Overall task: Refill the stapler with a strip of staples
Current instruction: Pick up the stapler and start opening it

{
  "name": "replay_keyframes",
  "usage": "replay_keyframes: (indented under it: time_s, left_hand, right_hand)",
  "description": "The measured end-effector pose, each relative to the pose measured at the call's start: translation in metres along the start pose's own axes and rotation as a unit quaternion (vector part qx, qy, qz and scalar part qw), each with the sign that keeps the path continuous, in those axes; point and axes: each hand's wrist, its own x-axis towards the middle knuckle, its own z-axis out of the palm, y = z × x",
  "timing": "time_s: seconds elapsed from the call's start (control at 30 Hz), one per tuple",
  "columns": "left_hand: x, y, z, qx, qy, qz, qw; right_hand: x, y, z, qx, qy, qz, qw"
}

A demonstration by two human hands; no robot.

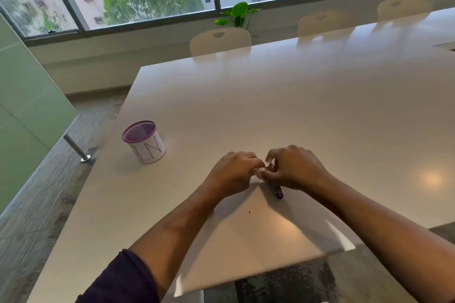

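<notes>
most of the stapler (pixel 275 188) is hidden: both hands close over its far end just below the middle of the frame, and only the dark near end pokes out toward the lower right, lying on the white table (pixel 320 110). the left hand (pixel 232 174) has its fingers curled in, fingertips pinched at a small silvery bit of metal between the two hands; whether that is the strip of staples or part of the stapler is too small and blurred to tell. the right hand (pixel 294 170) is bent over the stapler's far end, fingers together and gripping it, though the exact contact is covered by the knuckles. a dark sleeve (pixel 123 280) is cut off at the lower left edge, and the right forearm runs out of the lower right corner.

at centre left stands a white cup (pixel 145 142) with a purple rim and mesh inside, well apart from the hands; its side carries hand-drawn letters that read roughly "ln", with an earlier letter turned out of sight. a tiny dark speck (pixel 249 212) lies on the table near the hands, unidentifiable.
</notes>
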Motion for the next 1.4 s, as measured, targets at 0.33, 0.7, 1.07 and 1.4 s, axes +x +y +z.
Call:
replay_keyframes:
  time_s: [0.33, 0.7, 1.07, 1.4]
  left_hand:
    - [-0.001, 0.002, 0.004, -0.209, 0.051, -0.164, 0.963]
    - [-0.013, 0.002, -0.003, -0.691, 0.052, -0.277, 0.666]
    - [-0.025, 0.004, -0.01, -0.593, 0.144, -0.261, 0.748]
    - [-0.029, 0.003, -0.014, -0.652, 0.11, -0.246, 0.709]
  right_hand:
    - [0.008, 0.002, 0.009, 0.229, -0.026, 0.06, 0.971]
    - [0.024, 0.005, 0.015, 0.605, -0.018, 0.066, 0.793]
    - [0.03, -0.007, 0.013, 0.64, -0.033, 0.032, 0.767]
    - [0.027, -0.014, 0.008, 0.68, -0.115, 0.003, 0.724]
